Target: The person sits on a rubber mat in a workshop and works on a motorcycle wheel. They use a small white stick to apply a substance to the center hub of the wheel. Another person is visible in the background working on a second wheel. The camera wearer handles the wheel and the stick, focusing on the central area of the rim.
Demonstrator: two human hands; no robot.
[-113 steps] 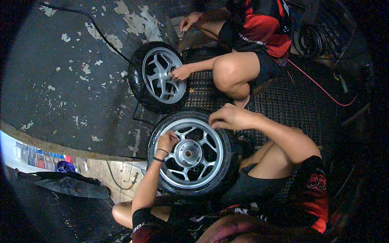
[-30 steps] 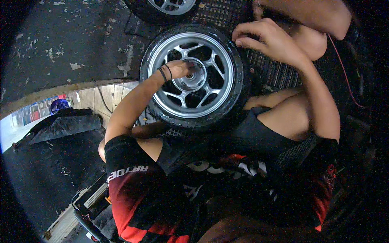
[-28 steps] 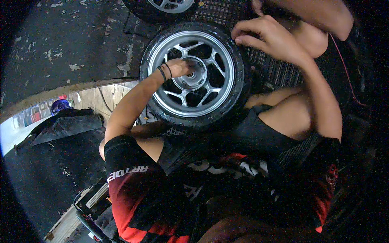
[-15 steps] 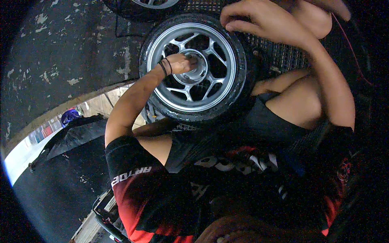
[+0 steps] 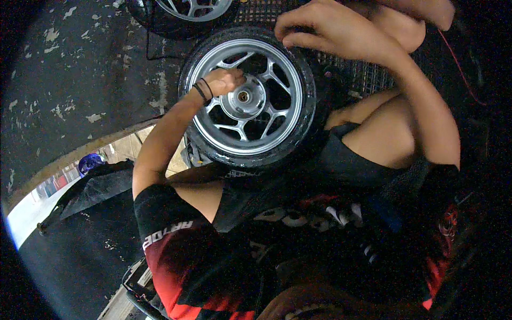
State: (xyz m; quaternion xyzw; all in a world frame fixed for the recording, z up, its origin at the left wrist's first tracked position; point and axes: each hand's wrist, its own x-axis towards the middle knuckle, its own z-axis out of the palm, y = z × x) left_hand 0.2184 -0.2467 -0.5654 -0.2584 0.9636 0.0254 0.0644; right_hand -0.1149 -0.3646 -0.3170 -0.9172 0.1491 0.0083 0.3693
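Observation:
A silver spoked wheel (image 5: pixel 290 122) with a black tyre (image 5: pixel 309 101) lies flat in front of me, wet in patches along its tyre. My left hand (image 5: pixel 224 81), with dark bands at the wrist, is at the upper left of the wheel's round hub (image 5: pixel 250 106). Its fingers are curled together; anything pinched in them is hidden. The hub's centre hole shows beside the fingertips. My right hand (image 5: pixel 325 29) hangs by the tyre's upper right edge, fingers loosely bent, the thumb apart from them, nothing visible in it.
A second wheel (image 5: pixel 197 10) lies beyond, at the top edge. Dark grating (image 5: pixel 362 74) lies right of the tyre. A worn dark surface (image 5: pixel 96 69) spreads left. A red cord (image 5: pixel 458 58) runs at the far right, near a bare limb (image 5: pixel 410 26) whose owner I cannot tell.
My left hand has shifted from the middle of the hub to its upper left edge, uncovering the centre hole. The whole view has shifted slightly; my right hand keeps its pose.

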